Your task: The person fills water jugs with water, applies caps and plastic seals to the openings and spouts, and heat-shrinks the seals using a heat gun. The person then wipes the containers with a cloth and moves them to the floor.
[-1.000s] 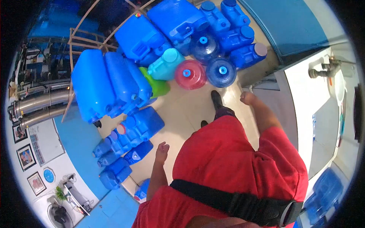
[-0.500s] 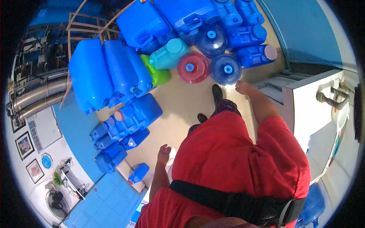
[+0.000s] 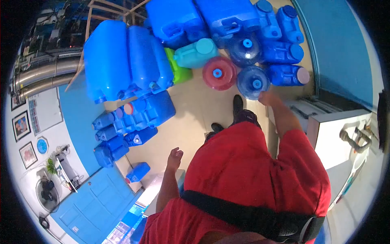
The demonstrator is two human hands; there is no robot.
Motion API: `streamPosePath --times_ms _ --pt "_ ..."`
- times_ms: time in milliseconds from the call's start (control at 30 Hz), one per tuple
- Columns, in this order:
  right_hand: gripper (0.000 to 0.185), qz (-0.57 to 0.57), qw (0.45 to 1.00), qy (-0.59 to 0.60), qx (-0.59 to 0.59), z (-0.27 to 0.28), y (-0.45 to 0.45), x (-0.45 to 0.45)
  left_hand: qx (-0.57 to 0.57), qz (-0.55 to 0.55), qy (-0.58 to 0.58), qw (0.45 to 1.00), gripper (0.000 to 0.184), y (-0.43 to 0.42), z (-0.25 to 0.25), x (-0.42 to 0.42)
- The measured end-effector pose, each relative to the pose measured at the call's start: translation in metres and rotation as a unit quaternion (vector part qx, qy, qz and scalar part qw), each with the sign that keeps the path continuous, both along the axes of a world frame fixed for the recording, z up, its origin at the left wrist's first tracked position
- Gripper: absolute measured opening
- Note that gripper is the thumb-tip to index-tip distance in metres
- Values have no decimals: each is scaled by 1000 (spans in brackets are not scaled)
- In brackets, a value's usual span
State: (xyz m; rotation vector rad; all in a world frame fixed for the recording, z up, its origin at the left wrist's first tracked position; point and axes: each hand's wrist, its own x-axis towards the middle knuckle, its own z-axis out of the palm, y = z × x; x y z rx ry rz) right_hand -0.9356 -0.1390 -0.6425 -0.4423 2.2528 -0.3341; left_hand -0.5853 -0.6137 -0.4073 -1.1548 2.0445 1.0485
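My right hand (image 3: 267,98) is at the near edge of a clear blue round water bottle (image 3: 247,86) with a light-blue cap. It overlaps the bottle's rim in view; whether it touches is unclear, and its fingers are blurred and mostly hidden. To the left of that bottle is a red round bottle (image 3: 226,80), and behind it a darker blue round one (image 3: 239,53). My left hand (image 3: 175,158) hangs over the floor beside my red shirt, fingers loosely bent and apart, holding nothing. A blue jug (image 3: 138,173) lies beyond it, to the left.
Large blue containers (image 3: 106,61) and a turquoise jug (image 3: 191,58) crowd the far side. Several smaller blue jugs (image 3: 156,110) stand left. At right is a white cabinet (image 3: 337,138). A blue door (image 3: 95,199) and wall fan (image 3: 47,195) are lower left.
The view has shifted, so the round bottles appear farther right and lower. My right hand has moved closer, now overlapping the blue bottle's rim. My left hand still hangs free.
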Motion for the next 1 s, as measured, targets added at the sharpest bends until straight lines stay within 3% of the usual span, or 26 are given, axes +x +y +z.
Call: streamPosePath --times_ms 67,167,233,300,367,500,600,700,767,1000 --pt "23 18 1000 13 -7 32 -11 -7 -2 26 -10 1000 50 2 1 1" --pt "21 126 989 43 -70 -19 -4 -12 17 65 32 997 51 -8 -5 20" --pt "21 138 979 85 -125 -11 -6 -13 -35 5 19 999 51 -13 -1 20" --pt "21 146 964 128 -180 5 -15 -13 -27 26 16 999 51 -16 4 19" --pt "20 30 991 81 -99 33 -30 -11 -17 42 15 999 51 -26 4 21" --pt "23 9 981 137 -138 53 -42 8 -1 -16 51 999 51 -66 -18 39" --pt "27 -50 984 164 -40 52 -56 32 12 -39 65 997 51 -107 -44 54" --pt "28 95 990 102 16 60 -76 62 34 -38 77 996 51 -156 -56 68" --pt "31 -31 999 24 32 83 -102 95 49 -26 86 995 51 -189 -62 77" --pt "28 -135 988 51 -55 77 -183 177 9 -27 -31 999 58 -312 -101 139"
